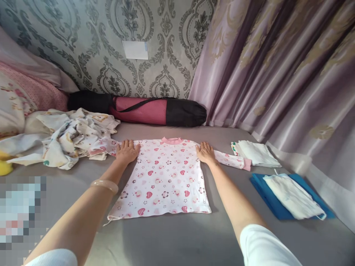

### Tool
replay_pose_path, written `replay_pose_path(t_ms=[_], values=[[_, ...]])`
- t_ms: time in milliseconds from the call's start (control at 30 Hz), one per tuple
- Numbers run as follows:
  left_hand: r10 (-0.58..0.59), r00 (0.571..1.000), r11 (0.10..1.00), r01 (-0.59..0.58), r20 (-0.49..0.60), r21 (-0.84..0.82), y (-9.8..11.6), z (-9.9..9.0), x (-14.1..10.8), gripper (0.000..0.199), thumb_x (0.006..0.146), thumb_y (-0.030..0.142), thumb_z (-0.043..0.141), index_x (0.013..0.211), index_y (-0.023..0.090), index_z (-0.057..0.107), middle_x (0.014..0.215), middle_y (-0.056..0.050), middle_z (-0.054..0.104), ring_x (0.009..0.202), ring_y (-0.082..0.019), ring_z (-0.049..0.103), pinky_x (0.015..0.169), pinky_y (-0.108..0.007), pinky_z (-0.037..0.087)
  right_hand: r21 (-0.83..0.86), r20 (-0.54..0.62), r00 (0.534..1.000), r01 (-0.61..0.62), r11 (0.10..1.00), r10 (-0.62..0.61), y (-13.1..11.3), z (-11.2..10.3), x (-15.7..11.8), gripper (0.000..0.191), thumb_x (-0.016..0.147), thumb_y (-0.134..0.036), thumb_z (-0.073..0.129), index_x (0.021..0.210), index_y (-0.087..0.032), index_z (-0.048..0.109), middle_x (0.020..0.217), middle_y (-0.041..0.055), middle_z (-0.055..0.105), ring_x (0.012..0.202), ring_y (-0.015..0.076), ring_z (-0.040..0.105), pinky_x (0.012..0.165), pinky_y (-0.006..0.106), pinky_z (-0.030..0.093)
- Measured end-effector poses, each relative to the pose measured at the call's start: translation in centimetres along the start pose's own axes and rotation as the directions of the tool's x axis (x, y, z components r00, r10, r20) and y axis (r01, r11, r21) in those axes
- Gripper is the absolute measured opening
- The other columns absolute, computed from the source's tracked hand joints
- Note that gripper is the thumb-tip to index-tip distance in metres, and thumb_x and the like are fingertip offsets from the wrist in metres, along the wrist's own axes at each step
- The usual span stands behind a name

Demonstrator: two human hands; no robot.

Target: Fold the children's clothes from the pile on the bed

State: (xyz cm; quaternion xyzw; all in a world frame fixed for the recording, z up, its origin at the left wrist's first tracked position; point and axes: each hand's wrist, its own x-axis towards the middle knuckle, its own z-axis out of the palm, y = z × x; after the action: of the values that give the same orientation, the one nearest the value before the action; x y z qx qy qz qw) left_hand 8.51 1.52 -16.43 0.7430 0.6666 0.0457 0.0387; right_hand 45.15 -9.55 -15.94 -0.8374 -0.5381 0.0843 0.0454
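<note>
A small white shirt (168, 177) with pink hearts and a pink collar lies spread flat on the grey sheet, its collar away from me. My left hand (127, 150) rests palm down on its left shoulder and sleeve, fingers spread. On the opposite side, my right hand (205, 151) lies flat at the right shoulder, where the sleeve begins. The right sleeve (230, 159) stretches outward to a pink cuff. Part of the left sleeve reaches the pile of crumpled clothes (66, 136).
A pink and black rolled bag (141, 110) lies along the patterned wall. At the right are folded white cloths (257, 153) and a white item (292, 195) on blue fabric (263, 194). Purple curtains (249, 55) hang behind; pink bedding (36, 88) sits at the left.
</note>
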Motion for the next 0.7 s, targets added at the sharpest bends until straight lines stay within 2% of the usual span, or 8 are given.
replay_pose_path(t_ms=[100, 200, 267, 333, 433, 500, 600, 700], values=[[0.008, 0.994, 0.997, 0.000, -0.111, 0.073, 1.0, -1.1, -1.0, 0.067, 0.093, 0.040, 0.028, 0.144, -0.002, 0.038, 0.152, -0.027, 0.034, 0.143, -0.037, 0.028, 0.115, -0.055, 0.020, 0.179, -0.008, 1.000, -0.001, 0.984, 0.002, -0.1, -1.0, -0.2, 0.065, 0.099, -0.044, 0.025, 0.151, -0.005, 0.032, 0.160, 0.0135, 0.023, 0.149, 0.0239, 0.016, 0.120, 0.042, 0.008], [0.141, 0.951, 0.978, -0.090, -0.276, 0.188, 2.8, -2.6, -2.5, 0.066, 0.088, 0.028, 0.037, 0.146, -0.002, 0.033, 0.152, -0.027, 0.034, 0.143, -0.037, 0.029, 0.115, -0.051, 0.020, 0.353, -0.073, 0.997, -0.003, 0.935, 0.031, 1.3, -3.0, -0.6, 0.061, 0.100, -0.042, 0.022, 0.151, -0.010, 0.033, 0.157, 0.0102, 0.031, 0.145, 0.0165, 0.028, 0.116, 0.030, 0.023], [0.264, 0.942, 0.956, -0.226, -0.208, 0.188, 4.4, -3.4, -3.7, 0.063, 0.088, 0.028, 0.039, 0.146, 0.003, 0.035, 0.147, -0.024, 0.043, 0.137, -0.034, 0.040, 0.112, -0.047, 0.028, 0.391, -0.168, 0.977, -0.054, 0.919, 0.129, 3.4, -4.6, -1.3, 0.059, 0.100, -0.037, 0.018, 0.150, -0.011, 0.034, 0.153, 0.0107, 0.039, 0.139, 0.0145, 0.039, 0.109, 0.025, 0.033], [0.381, 0.923, 0.921, -0.374, -0.050, 0.108, 6.4, -4.0, -4.9, 0.058, 0.091, 0.034, 0.037, 0.143, 0.010, 0.041, 0.142, -0.019, 0.051, 0.127, -0.031, 0.052, 0.106, -0.042, 0.038, 0.422, -0.246, 0.930, -0.151, 0.894, 0.272, 6.3, -5.9, -2.5, 0.055, 0.098, -0.031, 0.021, 0.144, -0.011, 0.043, 0.142, 0.0133, 0.053, 0.128, 0.0175, 0.052, 0.101, 0.026, 0.041], [0.539, 0.836, 0.841, -0.541, 0.100, -0.009, 9.8, -4.1, -6.8, 0.053, 0.092, 0.040, 0.037, 0.139, 0.018, 0.047, 0.141, -0.013, 0.054, 0.122, -0.028, 0.056, 0.103, -0.038, 0.042, 0.437, -0.284, 0.842, -0.313, 0.843, 0.459, 10.8, -7.3, -5.1, 0.048, 0.095, -0.026, 0.028, 0.124, -0.010, 0.062, 0.118, 0.0153, 0.069, 0.106, 0.0226, 0.065, 0.084, 0.028, 0.048], [0.594, 0.794, 0.804, -0.592, 0.128, -0.059, 12.3, -4.0, -8.1, 0.050, 0.091, 0.038, 0.039, 0.136, 0.020, 0.050, 0.140, -0.011, 0.055, 0.123, -0.028, 0.056, 0.103, -0.037, 0.042, 0.432, -0.282, 0.785, -0.409, 0.804, 0.551, 13.1, -7.8, -6.7, 0.044, 0.093, -0.023, 0.032, 0.113, -0.010, 0.068, 0.109, 0.0178, 0.071, 0.099, 0.0255, 0.067, 0.078, 0.030, 0.049], [0.625, 0.766, 0.780, -0.610, 0.150, -0.138, 15.6, -3.8, -9.7, 0.046, 0.092, 0.039, 0.038, 0.130, 0.021, 0.056, 0.134, -0.010, 0.060, 0.119, -0.027, 0.058, 0.099, -0.038, 0.045, 0.424, -0.260, 0.720, -0.514, 0.746, 0.644, 15.1, -7.7, -8.3, 0.037, 0.090, -0.022, 0.041, 0.107, -0.008, 0.070, 0.104, 0.0222, 0.071, 0.097, 0.0296, 0.068, 0.077, 0.033, 0.049], [0.636, 0.749, 0.771, -0.606, 0.186, -0.196, 18.3, -3.6, -10.5, 0.044, 0.091, 0.038, 0.039, 0.127, 0.021, 0.058, 0.121, -0.011, 0.066, 0.112, -0.027, 0.062, 0.094, -0.037, 0.048, 0.419, -0.213, 0.708, -0.556, 0.718, 0.673, 15.5, -7.2, -8.6, 0.032, 0.085, -0.026, 0.053, 0.106, -0.009, 0.070, 0.105, 0.0236, 0.069, 0.099, 0.0317, 0.067, 0.079, 0.036, 0.050]])
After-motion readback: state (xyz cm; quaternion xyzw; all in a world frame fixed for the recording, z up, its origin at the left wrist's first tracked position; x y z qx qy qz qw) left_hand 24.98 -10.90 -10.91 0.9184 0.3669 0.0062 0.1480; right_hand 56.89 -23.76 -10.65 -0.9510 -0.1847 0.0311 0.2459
